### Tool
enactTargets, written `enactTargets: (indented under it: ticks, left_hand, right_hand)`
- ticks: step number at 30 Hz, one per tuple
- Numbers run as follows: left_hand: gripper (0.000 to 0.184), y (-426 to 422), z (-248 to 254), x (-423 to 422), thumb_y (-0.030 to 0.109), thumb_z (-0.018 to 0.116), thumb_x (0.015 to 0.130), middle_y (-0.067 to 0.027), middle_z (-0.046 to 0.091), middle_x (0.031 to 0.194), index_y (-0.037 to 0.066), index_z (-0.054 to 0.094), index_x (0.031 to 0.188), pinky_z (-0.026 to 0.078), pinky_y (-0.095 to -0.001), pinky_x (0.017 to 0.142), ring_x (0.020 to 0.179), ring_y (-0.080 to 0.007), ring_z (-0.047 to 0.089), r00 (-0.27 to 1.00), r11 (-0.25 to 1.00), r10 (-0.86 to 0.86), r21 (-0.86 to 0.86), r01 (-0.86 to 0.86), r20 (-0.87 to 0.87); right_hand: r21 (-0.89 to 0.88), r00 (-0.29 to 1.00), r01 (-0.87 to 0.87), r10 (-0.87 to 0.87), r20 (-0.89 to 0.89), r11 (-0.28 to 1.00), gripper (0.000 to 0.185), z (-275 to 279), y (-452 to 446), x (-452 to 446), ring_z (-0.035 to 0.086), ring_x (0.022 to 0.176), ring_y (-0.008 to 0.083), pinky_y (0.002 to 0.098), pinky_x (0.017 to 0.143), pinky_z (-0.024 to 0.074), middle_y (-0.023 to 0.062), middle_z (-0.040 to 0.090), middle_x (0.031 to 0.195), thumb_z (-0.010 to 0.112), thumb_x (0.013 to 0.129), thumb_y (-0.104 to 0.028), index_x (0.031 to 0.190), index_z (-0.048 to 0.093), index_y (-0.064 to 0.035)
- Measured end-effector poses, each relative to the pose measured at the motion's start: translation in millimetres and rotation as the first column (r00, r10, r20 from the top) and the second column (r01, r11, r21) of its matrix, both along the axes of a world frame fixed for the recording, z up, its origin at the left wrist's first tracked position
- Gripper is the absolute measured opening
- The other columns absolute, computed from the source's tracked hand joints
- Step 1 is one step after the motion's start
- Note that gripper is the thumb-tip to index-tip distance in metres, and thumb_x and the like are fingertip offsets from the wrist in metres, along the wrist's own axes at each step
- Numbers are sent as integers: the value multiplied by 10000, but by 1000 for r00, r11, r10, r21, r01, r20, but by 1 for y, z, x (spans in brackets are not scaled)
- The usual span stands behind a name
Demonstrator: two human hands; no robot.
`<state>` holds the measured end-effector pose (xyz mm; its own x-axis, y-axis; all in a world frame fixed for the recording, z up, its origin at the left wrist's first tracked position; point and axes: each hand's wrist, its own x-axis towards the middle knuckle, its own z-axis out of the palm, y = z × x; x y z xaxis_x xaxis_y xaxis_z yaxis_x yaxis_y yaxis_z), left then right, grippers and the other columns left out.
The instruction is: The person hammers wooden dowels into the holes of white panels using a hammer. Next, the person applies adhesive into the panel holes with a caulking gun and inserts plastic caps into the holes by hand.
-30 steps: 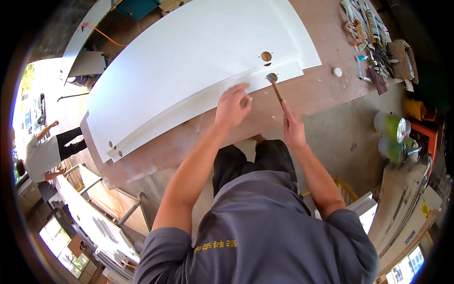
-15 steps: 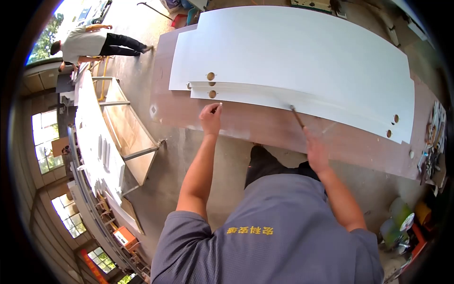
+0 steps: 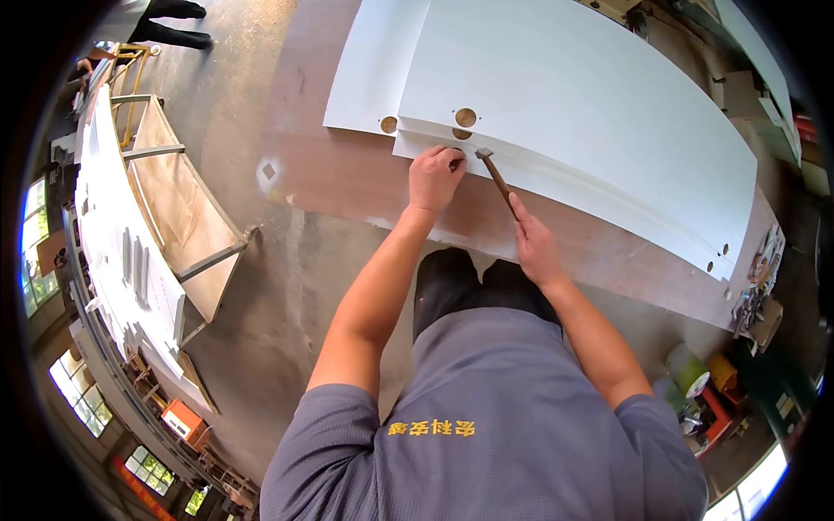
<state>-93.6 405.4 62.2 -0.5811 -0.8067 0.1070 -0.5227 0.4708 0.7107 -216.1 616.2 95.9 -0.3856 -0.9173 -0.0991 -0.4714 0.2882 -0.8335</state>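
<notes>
My right hand [image 3: 537, 243] grips a hammer [image 3: 499, 180] by its wooden handle. The hammer's metal head sits over the near strip of the stacked white panels [image 3: 565, 95], just right of my left hand [image 3: 436, 177]. My left fingers are pinched together at that strip's edge, beside a dark round hole they partly cover; whatever they hold is hidden. Above them are two round holes in the panels, and another hole lies to the left. The panels rest on a brownish tabletop [image 3: 347, 178].
On the left stands a frame rack [image 3: 178, 187] with white boards leaning on it. Assorted tools [image 3: 760, 269] lie at the table's right end. Cans [image 3: 686, 369] stand on the floor at lower right. A person's dark-trousered legs [image 3: 169, 22] show at upper left.
My left hand has moved from in front of the panels onto their near edge. The hammer has come left, close to it. The view has shifted, and the other person is mostly out of frame.
</notes>
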Motion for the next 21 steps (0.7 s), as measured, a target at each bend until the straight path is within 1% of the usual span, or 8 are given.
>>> enactTargets:
  ticks: [3,5,11,13,15,17,19,21]
  left_hand:
    - [43,2,-3,1,123,718,778,-38,683,810,91,726,806,520,-375,721,791,-250,641,1000,1000,8,-10,-8,-2]
    - [46,0,-4,2,124,719,779,-37,679,808,87,722,805,516,-380,736,799,-255,638,999,999,4,-41,-5,-39]
    - [47,-2,-3,4,124,719,780,-41,674,811,89,722,812,515,-382,751,813,-260,635,999,999,-30,-21,31,21]
    - [47,-2,-2,3,124,719,780,-43,673,811,90,723,812,517,-381,752,813,-260,635,999,999,-36,-33,37,20]
    - [46,-5,-2,2,123,718,780,-44,673,810,91,723,812,518,-380,753,814,-260,634,999,998,-42,-46,43,20]
    - [54,-5,-1,3,120,714,782,-57,675,817,81,725,818,522,-387,757,820,-271,637,997,998,-55,-5,55,45]
    - [59,-6,1,4,120,711,784,-67,676,820,76,727,819,523,-392,758,826,-278,639,997,998,-54,15,54,50]
    - [64,-8,3,2,120,708,787,-76,677,822,70,730,819,524,-398,759,832,-286,642,997,998,-53,30,51,49]
  right_hand:
    - [20,1000,-13,13,-13,1000,612,-1,-1,7,569,724,364,453,692,466,181,534,810,531,950,-29,1513,403,-231]
    - [32,999,-23,24,-26,999,620,-5,-8,7,569,724,363,453,690,465,180,533,811,531,945,-24,1514,401,-234]
    - [-27,1000,7,-7,18,1000,637,-1,-8,7,570,722,355,442,689,471,172,530,805,523,937,-10,1515,398,-244]
    - [24,1000,3,-4,6,1000,627,-3,-9,7,568,716,354,440,685,473,170,529,796,524,940,-19,1513,403,-245]
    - [1,1000,12,-12,5,1000,625,1,-8,7,566,714,356,441,683,473,170,529,793,526,940,-22,1511,407,-247]
    - [-18,1000,18,-18,8,1000,623,1,-8,8,564,711,358,443,681,472,170,528,790,528,940,-26,1509,410,-249]
    - [57,998,3,1,-63,998,619,-3,-8,13,560,705,362,441,672,470,168,529,787,528,941,-27,1506,416,-253]
    - [42,999,1,1,-40,999,621,-2,-9,12,560,704,362,438,671,471,166,532,787,526,941,-25,1507,414,-255]
